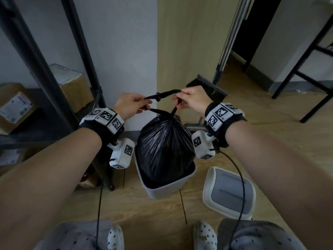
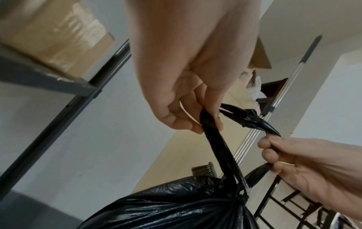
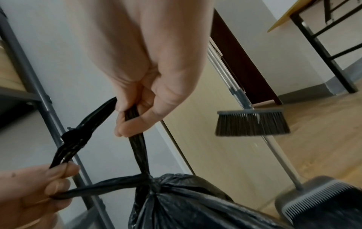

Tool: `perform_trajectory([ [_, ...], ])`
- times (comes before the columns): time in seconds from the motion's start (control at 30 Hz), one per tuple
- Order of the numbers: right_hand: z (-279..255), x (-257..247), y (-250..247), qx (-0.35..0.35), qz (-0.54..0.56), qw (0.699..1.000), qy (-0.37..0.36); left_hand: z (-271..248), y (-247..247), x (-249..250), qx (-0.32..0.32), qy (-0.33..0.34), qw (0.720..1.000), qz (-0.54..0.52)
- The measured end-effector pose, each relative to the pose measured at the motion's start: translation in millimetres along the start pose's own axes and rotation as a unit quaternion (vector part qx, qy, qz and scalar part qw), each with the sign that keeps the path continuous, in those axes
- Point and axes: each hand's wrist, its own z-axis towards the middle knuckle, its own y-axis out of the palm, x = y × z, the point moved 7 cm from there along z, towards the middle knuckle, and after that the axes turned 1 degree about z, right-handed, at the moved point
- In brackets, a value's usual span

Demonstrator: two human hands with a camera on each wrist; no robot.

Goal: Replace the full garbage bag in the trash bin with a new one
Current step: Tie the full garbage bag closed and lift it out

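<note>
A full black garbage bag point(image 1: 164, 145) stands in the white bin point(image 1: 163, 193), its neck gathered into twisted handles. My left hand point(image 1: 146, 104) pinches the handle point(image 2: 213, 147) on the left, and my right hand point(image 1: 179, 101) pinches the one on the right point(image 3: 137, 148). Between the hands runs a black strip with a small knot point(image 1: 158, 97) in it. In the left wrist view my left hand point(image 2: 207, 124) grips the strap above the bag point(image 2: 176, 209). In the right wrist view my right hand point(image 3: 127, 119) curls round its strap above the bag point(image 3: 186, 206).
The bin's lid point(image 1: 228, 193) lies on the floor to the right. A broom point(image 1: 207, 85) and a dustpan point(image 1: 196, 128) lean behind the bin against a wooden panel point(image 1: 189, 42). A metal rack point(image 1: 36, 69) with cardboard boxes point(image 1: 16, 107) stands left, a black table frame point(image 1: 306, 78) right.
</note>
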Motion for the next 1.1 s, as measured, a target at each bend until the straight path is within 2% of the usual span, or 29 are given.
perform_trajectory([
  [0.23, -1.6, -66.6, -78.1, 0.036, -0.066, 0.997, -0.029, 12.3, 17.9, 97.8, -0.041, 0.105, 0.987, 0.112],
  [0.47, 15.2, -66.8, -152.6, 0.089, -0.094, 0.991, -0.037, 53.0, 72.2, 143.9, -0.093, 0.132, 0.979, 0.124],
  [0.67, 46.5, -25.2, -198.4, 0.112, -0.104, 0.988, -0.026, 111.1, 127.8, 130.1, -0.137, 0.101, 0.984, 0.047],
  [0.83, 69.2, 20.7, -218.6, 0.111, -0.124, 0.986, -0.002, 150.5, 164.5, 107.5, -0.135, 0.101, 0.984, 0.061],
  [1.1, 118.5, 138.6, -225.2, 0.095, -0.051, 0.991, 0.079, 204.3, 221.3, 26.1, -0.167, 0.049, 0.983, 0.066],
])
